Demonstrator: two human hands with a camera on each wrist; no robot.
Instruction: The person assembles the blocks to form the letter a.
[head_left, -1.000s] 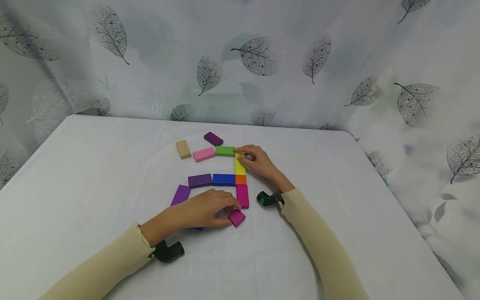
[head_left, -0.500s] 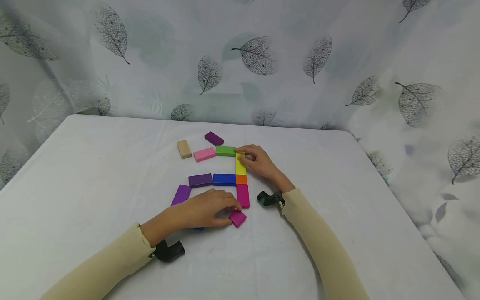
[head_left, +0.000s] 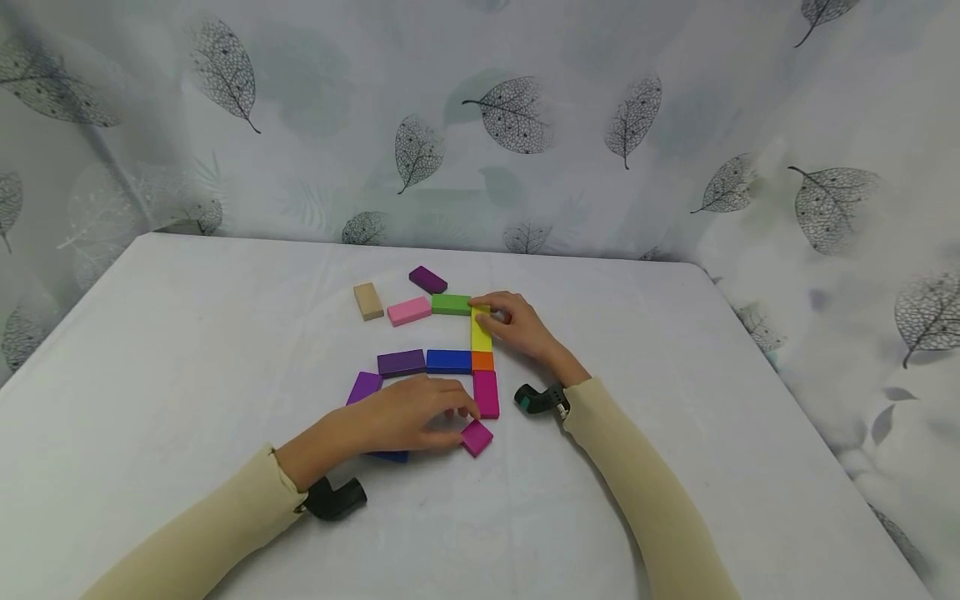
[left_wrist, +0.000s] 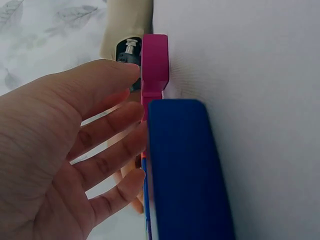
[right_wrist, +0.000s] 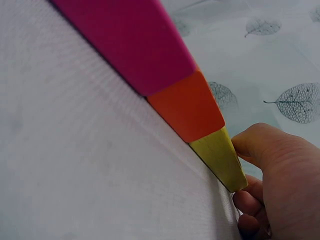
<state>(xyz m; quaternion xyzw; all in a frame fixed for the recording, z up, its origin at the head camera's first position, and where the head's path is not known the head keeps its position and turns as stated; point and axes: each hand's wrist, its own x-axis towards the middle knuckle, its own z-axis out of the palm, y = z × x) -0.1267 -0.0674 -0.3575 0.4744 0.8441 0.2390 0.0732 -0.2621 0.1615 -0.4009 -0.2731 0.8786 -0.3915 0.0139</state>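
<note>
My left hand [head_left: 408,414] is beside a small magenta block [head_left: 477,439] set at an angle, the thumb tip right at its edge. In the left wrist view its fingers [left_wrist: 107,127] are spread and relaxed, with a dark blue block [left_wrist: 187,165] close in front. At the far end of the row, my right hand [head_left: 521,323] pinches a yellow block [head_left: 482,340], with the thumb on it and other fingers at its end. An orange block [head_left: 482,361] and a longer magenta block [head_left: 486,395] continue from the yellow one toward the small magenta block.
Green [head_left: 450,305], pink [head_left: 409,312] and plum [head_left: 428,279] blocks lie at the back, near a tan block [head_left: 368,301]. Blue [head_left: 448,362], dark purple [head_left: 401,364] and violet [head_left: 364,386] blocks curve left from the orange one. A leaf-print cloth hangs behind the white table [head_left: 225,350].
My left hand has drawn back slightly to the left, and its fingers have eased off the small magenta block, showing more of it. My right hand has stayed on the yellow block.
</note>
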